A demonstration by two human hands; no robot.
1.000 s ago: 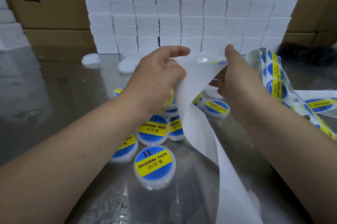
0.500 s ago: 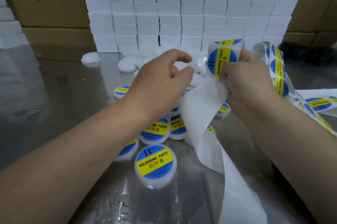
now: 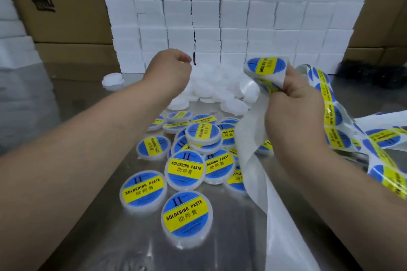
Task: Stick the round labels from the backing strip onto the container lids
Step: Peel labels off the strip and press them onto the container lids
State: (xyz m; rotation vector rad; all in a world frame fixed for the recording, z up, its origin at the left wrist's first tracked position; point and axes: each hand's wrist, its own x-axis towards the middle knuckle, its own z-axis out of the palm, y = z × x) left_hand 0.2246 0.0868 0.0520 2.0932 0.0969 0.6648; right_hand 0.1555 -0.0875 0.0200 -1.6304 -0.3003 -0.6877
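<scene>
My right hand grips the white backing strip and bends it over the fingers, so that one blue-and-yellow round label stands up at the fold. The strip's part that still carries labels trails off to the right. My left hand is stretched forward over the pile of plain white lids, fingers curled downward and hidden behind its back. Several labelled containers lie in a heap on the metal table between my forearms.
A wall of stacked white boxes closes off the back of the table. Brown cardboard cartons stand behind on both sides. One white lid lies apart at the left. Bare backing hangs off the front edge.
My left hand has let go of the strip and reached forward to the white lids. My right hand has folded the strip, lifting a label up at the bend, and shifted right.
</scene>
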